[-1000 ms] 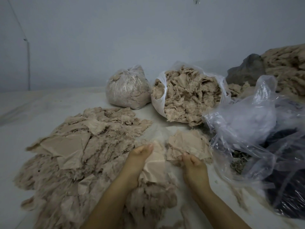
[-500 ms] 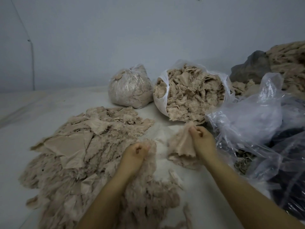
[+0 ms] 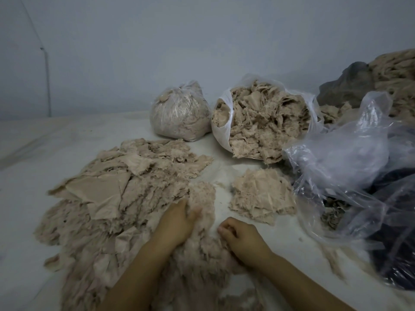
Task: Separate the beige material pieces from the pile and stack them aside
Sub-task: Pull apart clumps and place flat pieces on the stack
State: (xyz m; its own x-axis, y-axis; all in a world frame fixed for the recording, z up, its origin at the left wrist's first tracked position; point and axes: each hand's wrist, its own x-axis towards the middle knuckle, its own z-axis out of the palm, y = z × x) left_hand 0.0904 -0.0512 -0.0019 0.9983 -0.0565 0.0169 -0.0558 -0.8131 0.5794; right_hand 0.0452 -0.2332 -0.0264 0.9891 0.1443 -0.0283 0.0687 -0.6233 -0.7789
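A wide pile of beige fuzzy material pieces (image 3: 116,198) covers the left and middle of the white surface. A smaller stack of beige pieces (image 3: 261,196) lies apart to the right of it. My left hand (image 3: 177,221) rests on the pile's right edge, fingers curled into a fuzzy piece. My right hand (image 3: 241,237) sits beside it at the pile's near right edge, fingers curled, pinching at the fluff. What the right fingers hold is blurred.
A tied clear bag of beige scraps (image 3: 179,115) and an open white bag full of beige pieces (image 3: 265,122) stand at the back. Crumpled clear plastic (image 3: 350,173) over dark material fills the right side. More beige material (image 3: 397,77) heaps at the far right.
My right hand set a beige piece on the small stack at the right, let go, and came back to the pile's near edge. My left hand stayed on the pile.
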